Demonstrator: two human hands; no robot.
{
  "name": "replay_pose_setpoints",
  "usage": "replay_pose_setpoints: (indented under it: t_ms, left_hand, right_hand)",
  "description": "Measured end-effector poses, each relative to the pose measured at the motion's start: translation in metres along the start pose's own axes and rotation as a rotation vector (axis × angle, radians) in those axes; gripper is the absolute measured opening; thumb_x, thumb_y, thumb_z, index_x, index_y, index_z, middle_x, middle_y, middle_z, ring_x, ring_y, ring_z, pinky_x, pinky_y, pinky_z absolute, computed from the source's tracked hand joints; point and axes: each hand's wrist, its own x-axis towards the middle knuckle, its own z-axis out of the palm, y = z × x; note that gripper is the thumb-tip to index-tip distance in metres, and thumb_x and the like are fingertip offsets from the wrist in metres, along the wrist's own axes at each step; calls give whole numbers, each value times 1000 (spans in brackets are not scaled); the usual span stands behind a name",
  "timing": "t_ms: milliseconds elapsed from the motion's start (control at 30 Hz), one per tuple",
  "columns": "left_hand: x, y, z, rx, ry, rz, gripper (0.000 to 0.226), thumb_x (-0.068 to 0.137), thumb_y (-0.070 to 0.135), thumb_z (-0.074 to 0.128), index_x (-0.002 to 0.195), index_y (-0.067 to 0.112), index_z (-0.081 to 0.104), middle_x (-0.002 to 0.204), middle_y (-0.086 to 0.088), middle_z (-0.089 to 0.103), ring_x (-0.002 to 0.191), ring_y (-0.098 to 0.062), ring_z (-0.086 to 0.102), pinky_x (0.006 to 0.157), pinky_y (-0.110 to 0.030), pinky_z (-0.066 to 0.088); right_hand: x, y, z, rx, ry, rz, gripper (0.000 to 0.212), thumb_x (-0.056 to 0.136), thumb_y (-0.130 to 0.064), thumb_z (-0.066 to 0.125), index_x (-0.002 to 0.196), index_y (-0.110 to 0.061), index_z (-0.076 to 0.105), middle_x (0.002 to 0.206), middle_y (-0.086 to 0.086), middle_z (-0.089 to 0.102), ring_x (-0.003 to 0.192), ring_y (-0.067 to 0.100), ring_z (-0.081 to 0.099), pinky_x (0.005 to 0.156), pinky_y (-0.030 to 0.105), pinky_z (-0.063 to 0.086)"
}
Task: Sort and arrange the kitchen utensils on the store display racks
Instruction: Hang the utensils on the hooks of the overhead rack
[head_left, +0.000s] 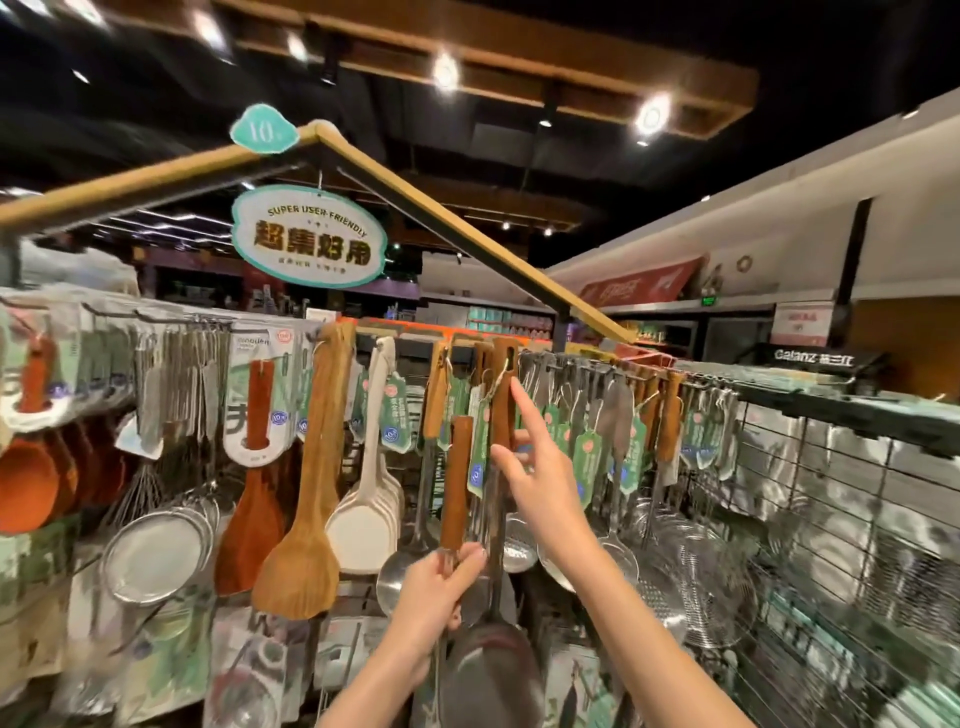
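Observation:
My left hand (439, 577) grips the metal shaft of a ladle with a brown wooden handle (456, 483), held upright in front of the rack. My right hand (540, 478) is raised beside a second wooden-handled utensil (503, 395) that hangs from a hook; its thumb and curled fingers pinch that handle while the index finger points up along it. A dark steel spatula blade (488, 670) hangs low between my forearms. Green price tags (480, 447) dangle behind the handles.
The hook rail (571, 358) carries wooden spatulas (306, 509), white paddles (363, 519), strainers (156, 556), whisks and steel skimmers (613, 561). A wire mesh rack (831, 519) of metal goods runs along the right. An oval sign (309, 236) hangs overhead.

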Motion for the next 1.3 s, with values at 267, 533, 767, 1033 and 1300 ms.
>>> replay_pose_setpoints:
  t_ms: [267, 533, 767, 1033, 1300]
  left_hand:
    - [14, 19, -13, -20, -24, 58, 49, 84, 57, 41, 101, 17, 64, 47, 11, 29, 42, -7, 30, 44, -20, 29]
    - [24, 37, -17, -105, -85, 108, 52, 89, 51, 30, 98, 6, 55, 47, 7, 33, 40, -7, 33, 43, -19, 35]
    - [30, 35, -23, -170, -101, 96, 54, 79, 55, 36, 95, 6, 55, 45, 7, 35, 38, -7, 35, 42, -20, 35]
    - [28, 45, -15, -84, -104, 147, 42, 97, 40, 29, 100, 6, 54, 52, 6, 35, 45, -7, 35, 49, -22, 35]
    - [24, 55, -11, -60, -114, 131, 35, 100, 33, 30, 103, 5, 52, 60, 2, 38, 51, -9, 38, 42, -14, 38]
  right_hand:
    - [16, 23, -1, 51, -4, 38, 78, 94, -10, 52, 121, -76, 20, 126, 0, 57, 61, -4, 52, 60, 18, 49]
    - [33, 28, 5, 15, 2, 64, 76, 95, -13, 52, 123, -75, 18, 113, -1, 60, 57, 10, 43, 53, 23, 46]
    - [31, 34, 5, -12, 53, 52, 75, 95, -12, 52, 128, -67, 15, 98, 0, 59, 58, 7, 43, 54, 19, 40]
    - [39, 49, 8, -10, -24, 132, 72, 95, -8, 51, 141, -52, 18, 92, -5, 57, 53, 8, 38, 47, 18, 38]
    - [61, 70, 21, -139, -7, 151, 76, 94, -10, 52, 143, -52, 12, 78, -7, 42, 60, 8, 40, 53, 16, 38]
